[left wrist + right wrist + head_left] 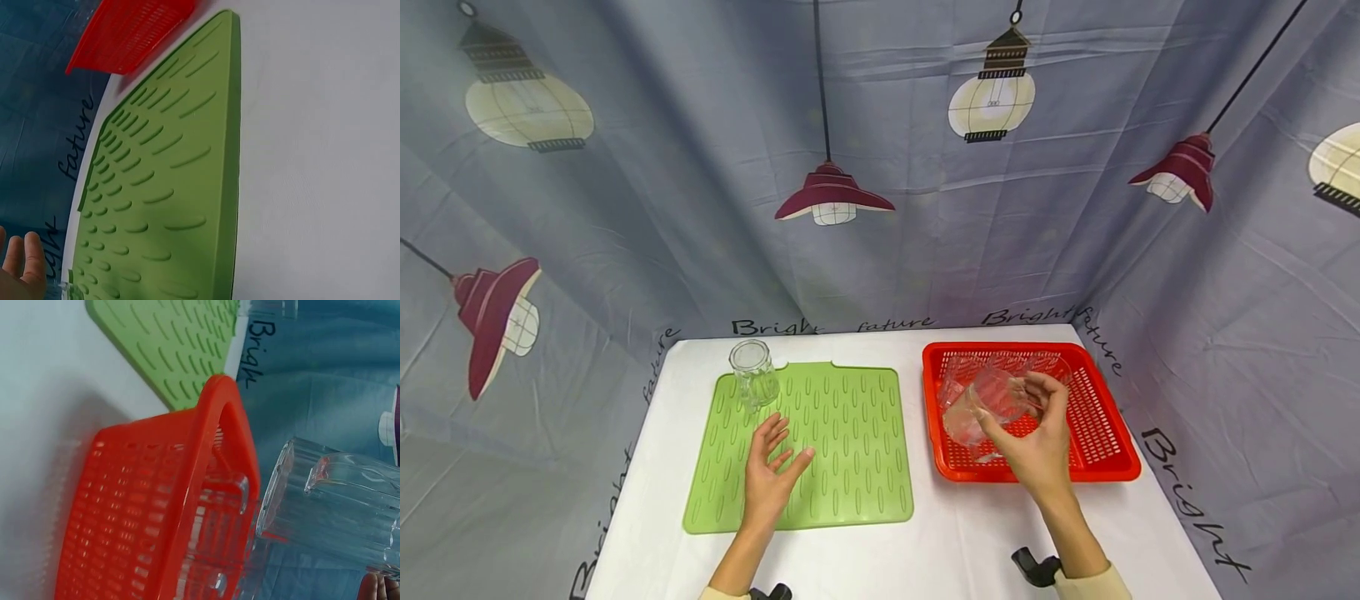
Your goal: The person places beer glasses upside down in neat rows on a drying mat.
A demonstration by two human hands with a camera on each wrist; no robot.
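Observation:
My right hand (1040,437) grips a clear glass mug (996,396) between thumb and fingers, tilted above the red basket. In the right wrist view that mug (337,506) shows its handle and ribbed wall, with only the fingertips (380,589) at its lower end. Over the green mat hovers my left hand (767,479), fingers spread and holding nothing. Just beyond its fingertips, another clear glass mug (756,379) stands at the mat's far left corner. More clear glassware (219,544) lies inside the basket, partly hidden by its wall.
The red plastic basket (1105,477) with perforated walls occupies the table's right side. A ridged green drying mat (842,450) lies to its left on the white tabletop (880,554). A grey-blue curtain (880,267) printed with lamps encloses the back and sides.

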